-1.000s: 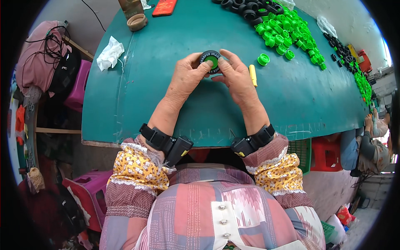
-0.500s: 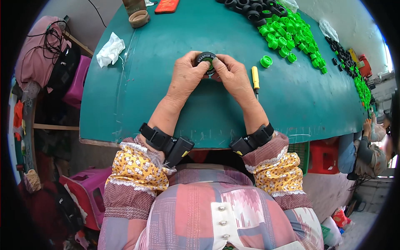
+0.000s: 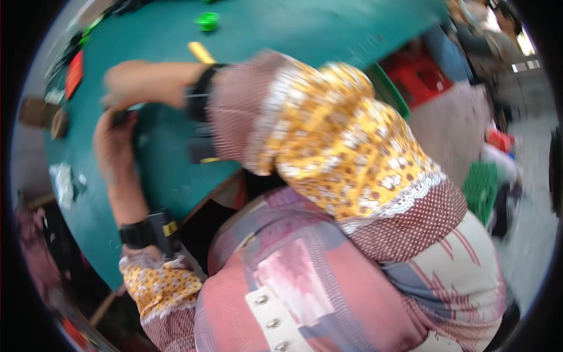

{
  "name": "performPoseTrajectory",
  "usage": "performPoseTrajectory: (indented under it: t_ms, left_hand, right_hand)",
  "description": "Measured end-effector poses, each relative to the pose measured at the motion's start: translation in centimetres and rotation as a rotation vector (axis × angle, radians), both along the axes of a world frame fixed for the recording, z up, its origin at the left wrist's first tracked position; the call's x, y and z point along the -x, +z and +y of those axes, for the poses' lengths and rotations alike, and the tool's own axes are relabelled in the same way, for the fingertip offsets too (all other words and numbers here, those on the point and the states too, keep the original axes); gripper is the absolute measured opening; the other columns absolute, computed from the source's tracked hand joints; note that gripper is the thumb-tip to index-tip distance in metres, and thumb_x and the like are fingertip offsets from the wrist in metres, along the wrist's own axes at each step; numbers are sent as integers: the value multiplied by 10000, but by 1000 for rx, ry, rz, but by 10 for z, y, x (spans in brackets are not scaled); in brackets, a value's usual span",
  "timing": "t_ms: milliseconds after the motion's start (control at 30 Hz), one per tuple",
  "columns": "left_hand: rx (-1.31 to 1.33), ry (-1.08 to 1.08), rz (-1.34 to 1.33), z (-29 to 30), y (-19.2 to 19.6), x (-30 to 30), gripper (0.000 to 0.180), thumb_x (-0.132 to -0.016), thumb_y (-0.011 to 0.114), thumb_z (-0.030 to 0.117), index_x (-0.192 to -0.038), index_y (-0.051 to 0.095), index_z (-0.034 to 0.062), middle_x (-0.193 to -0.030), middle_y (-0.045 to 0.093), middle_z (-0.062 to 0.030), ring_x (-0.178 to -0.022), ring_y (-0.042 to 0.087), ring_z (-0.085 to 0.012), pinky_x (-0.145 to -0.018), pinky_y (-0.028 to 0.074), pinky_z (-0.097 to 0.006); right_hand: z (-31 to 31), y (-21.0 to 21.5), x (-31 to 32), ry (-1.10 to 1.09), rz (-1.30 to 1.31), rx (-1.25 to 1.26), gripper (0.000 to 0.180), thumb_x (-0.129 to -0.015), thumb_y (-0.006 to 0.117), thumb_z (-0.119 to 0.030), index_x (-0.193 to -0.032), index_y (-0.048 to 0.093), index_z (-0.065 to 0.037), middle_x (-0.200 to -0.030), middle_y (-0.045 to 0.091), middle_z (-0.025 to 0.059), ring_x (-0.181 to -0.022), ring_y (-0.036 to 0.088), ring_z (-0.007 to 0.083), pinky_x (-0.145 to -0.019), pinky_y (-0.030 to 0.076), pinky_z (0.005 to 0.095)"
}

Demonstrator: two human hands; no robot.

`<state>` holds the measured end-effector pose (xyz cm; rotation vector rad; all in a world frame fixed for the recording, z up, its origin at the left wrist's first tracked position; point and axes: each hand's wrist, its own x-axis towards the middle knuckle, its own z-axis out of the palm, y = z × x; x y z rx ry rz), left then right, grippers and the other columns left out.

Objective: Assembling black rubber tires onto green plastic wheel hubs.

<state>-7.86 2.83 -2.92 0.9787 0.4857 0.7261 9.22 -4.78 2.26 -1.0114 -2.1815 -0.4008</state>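
1. Black wheel [image 3: 120, 119]: one is held where the two hands meet, over the left part of the green table [image 3: 281, 29]. Only a dark blur is seen, so the way it faces and any long axis cannot be told.
2. At the far left, one brown container [image 3: 35, 112] and one brown ring [image 3: 59, 124] are seen close together, with the ring nearer the hands.
3. One crumpled white tissue [image 3: 64, 183] is seen below the ring; one flat red case [image 3: 74, 75] is seen above it.
4. By the left hand [image 3: 114, 139], the wheel is clasped between thumb and fingers; the exact spread is hidden by blur.
5. The right hand [image 3: 126, 85] is bent just above the wheel. Whether its fingers are clamped or merely resting there cannot be told.
6. One yellow handle [image 3: 201, 53] is seen beyond the right forearm, with one green hub [image 3: 207, 22] farther up, well apart from the hands.
7. Rightmost, one red stool [image 3: 417, 76] is partly covered by the table edge.
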Motion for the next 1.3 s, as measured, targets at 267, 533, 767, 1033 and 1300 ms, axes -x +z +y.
performPoseTrajectory:
  t_ms: [267, 533, 767, 1033, 1300]
  left_hand:
    - [11, 65, -128, -35, 39, 5, 352, -864, 487, 152, -1185, 440, 16, -1134, 535, -113, -1001, 543, -213, -869, 435, -331]
    - [-82, 174, -166, -45, 51, 68, 351, -842, 519, 153, -1163, 456, 27, -1068, 559, -94, -911, 570, -201, -795, 462, -326]
    - [-215, 390, -176, -74, 92, 154, 350, -824, 546, 155, -1145, 470, 36, -1009, 579, -77, -832, 594, -191, -731, 487, -322]
    - [-375, 311, 96, -33, 74, 159, 219, -823, 525, 90, -1013, 530, -20, -853, 588, -97, -674, 601, -165, -597, 501, -245]
    - [-430, 355, 278, -94, 76, 73, 223, -847, 521, 172, -990, 571, 8, -813, 584, -39, -671, 545, -95, -572, 445, -219]
  right_hand:
    - [-15, 3, 32, 3, 452, 58, 180, -762, 535, -222, -751, 622, -65, -651, 570, 129, -649, 569, 326, -539, 443, 422]
    - [-30, 11, 104, 80, 414, -70, 175, -770, 536, -215, -809, 601, -58, -660, 543, 131, -671, 551, 319, -557, 431, 411]
    - [-69, 62, 174, 451, 341, -293, 183, -778, 536, -208, -860, 584, -51, -667, 520, 133, -690, 536, 312, -573, 421, 401]
    - [-25, 38, 174, -88, 757, 770, 337, -837, 531, -353, -937, 614, -42, -729, 603, 36, -648, 559, 108, -545, 445, 247]
    - [-53, 16, 110, -79, 1178, 763, 298, -856, 558, -251, -1044, 582, -20, -865, 609, 25, -757, 550, 86, -610, 447, 217]
